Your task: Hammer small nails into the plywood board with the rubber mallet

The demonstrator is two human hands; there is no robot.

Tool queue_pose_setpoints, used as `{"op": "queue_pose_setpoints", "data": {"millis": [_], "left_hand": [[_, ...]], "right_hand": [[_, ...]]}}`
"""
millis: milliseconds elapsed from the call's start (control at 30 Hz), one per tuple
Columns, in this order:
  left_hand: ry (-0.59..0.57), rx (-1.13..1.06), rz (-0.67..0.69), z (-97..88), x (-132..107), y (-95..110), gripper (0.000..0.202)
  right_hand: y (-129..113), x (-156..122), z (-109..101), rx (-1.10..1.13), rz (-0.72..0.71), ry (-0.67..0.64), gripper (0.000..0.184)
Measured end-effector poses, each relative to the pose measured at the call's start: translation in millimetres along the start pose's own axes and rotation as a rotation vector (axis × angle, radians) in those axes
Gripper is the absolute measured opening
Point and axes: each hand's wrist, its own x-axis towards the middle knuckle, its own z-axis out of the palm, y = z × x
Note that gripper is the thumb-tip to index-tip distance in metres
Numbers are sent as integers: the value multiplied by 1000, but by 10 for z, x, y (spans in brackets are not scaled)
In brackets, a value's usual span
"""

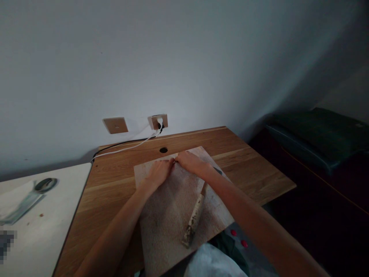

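My left hand (pixel 160 171) and my right hand (pixel 188 161) meet at the far edge of a pale, brownish square board (pixel 170 211). The fingers of both are closed in a pinch, close together or touching. Whatever they hold is too small or too hidden to name. Under my right forearm lies a tool that looks like a hammer (pixel 195 215), with a worn, stained whitish handle. Its dark end shows just beyond the forearm, and the middle is partly covered. The board rests on a wooden table and reaches over its near edge.
The wooden table (pixel 245 165) stands against the wall, with a round cable hole (pixel 163 150). Cables run from a wall socket (pixel 159 121) along its back. Left is a white table (pixel 66 192) with a dark roll (pixel 45 184). A whitish bundle (pixel 213 263) lies below the board. A dark green padded object (pixel 319 134) stands right.
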Motion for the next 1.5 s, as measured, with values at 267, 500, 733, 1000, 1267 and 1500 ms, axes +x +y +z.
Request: {"op": "queue_pose_setpoints", "data": {"millis": [267, 500, 733, 1000, 1267, 1500], "left_hand": [[-26, -36, 38, -171, -40, 38, 27], [-217, -78, 188, -283, -146, 22, 29], [-264, -93, 253, -304, -173, 104, 22], [-230, -189, 245, -215, -144, 75, 18], [-153, -270, 279, -253, -155, 115, 19], [-203, -250, 310, -320, -229, 141, 24]], "right_hand": [[82, -149, -93, 147, -67, 66, 30], [99, -461, -2, 364, -143, -108, 24], [47, -459, 1, 457, -144, -276, 24], [13, -611, -45, 459, -48, -165, 38], [-9, -1055, 56, 495, -48, 188, 39], [61, -1774, 301, 538, 24, 473, 35]]}}
